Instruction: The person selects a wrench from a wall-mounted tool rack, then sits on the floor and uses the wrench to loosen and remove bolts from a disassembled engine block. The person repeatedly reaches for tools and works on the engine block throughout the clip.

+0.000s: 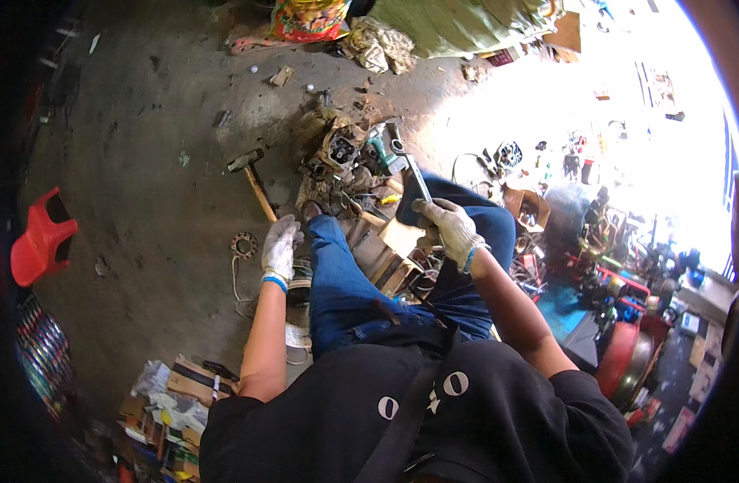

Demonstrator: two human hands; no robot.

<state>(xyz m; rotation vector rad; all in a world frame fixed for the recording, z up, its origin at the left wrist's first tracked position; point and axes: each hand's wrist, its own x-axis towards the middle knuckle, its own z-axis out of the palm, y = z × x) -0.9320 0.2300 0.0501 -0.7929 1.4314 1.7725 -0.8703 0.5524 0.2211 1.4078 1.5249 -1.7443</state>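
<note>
My left hand (281, 245), in a pale work glove, is closed on the wooden handle of a hammer (262, 193), whose dark head is up and to the left. My gloved right hand (448, 225) grips a long silver wrench (415, 177), held over my bent right leg. Beyond my feet a grimy metal machine housing (339, 149) lies on the floor, with a teal power tool (379, 153) at its right and loose rags and parts around it. A metal ring with a cord (243, 244) lies left of my left hand.
A red plastic stool (33, 245) stands at the left. Sacks and a green tarp (458, 24) lie at the back. A cardboard box of parts (529, 211), tools and red machinery (619, 354) crowd the right side. Cardboard and plastic (188, 378) are piled behind me at lower left.
</note>
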